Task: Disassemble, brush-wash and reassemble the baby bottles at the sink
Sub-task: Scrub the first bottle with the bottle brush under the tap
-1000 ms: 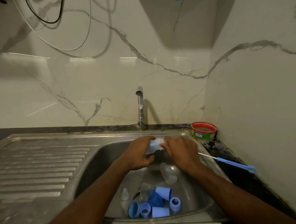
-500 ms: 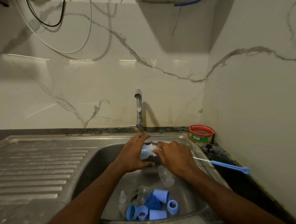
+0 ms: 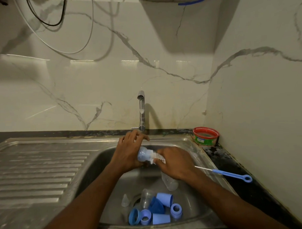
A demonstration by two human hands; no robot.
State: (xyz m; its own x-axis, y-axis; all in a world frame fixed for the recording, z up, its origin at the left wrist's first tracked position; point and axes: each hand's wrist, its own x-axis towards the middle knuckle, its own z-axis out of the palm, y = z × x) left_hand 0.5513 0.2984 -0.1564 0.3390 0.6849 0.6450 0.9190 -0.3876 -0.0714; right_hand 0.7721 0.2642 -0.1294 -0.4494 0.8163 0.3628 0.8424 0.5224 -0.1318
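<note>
Clear plastic, tinted blue, the bottle lies on its side at the frame's centre, above the sink basin and just below the tap. The left hand cups its base end, fingers curled round it. The right hand closes on the white bristled brush at the bottle's mouth, fingers curled round the part nearest the hand; how far the bristles go inside I cannot tell. A thin stream of water falls from the tap onto the left hand.

Lower in the basin, around the drain, lie loose parts: a second clear bottle below the right wrist, a clear teat, blue caps, blue rings and a dark blue piece, bunched together and touching.

On the dark counter at right rests a thin blue-handled brush, well apart from the hands. A red-rimmed tub stands in the corner at the wall. The ribbed drainboard fills the left of the frame.
</note>
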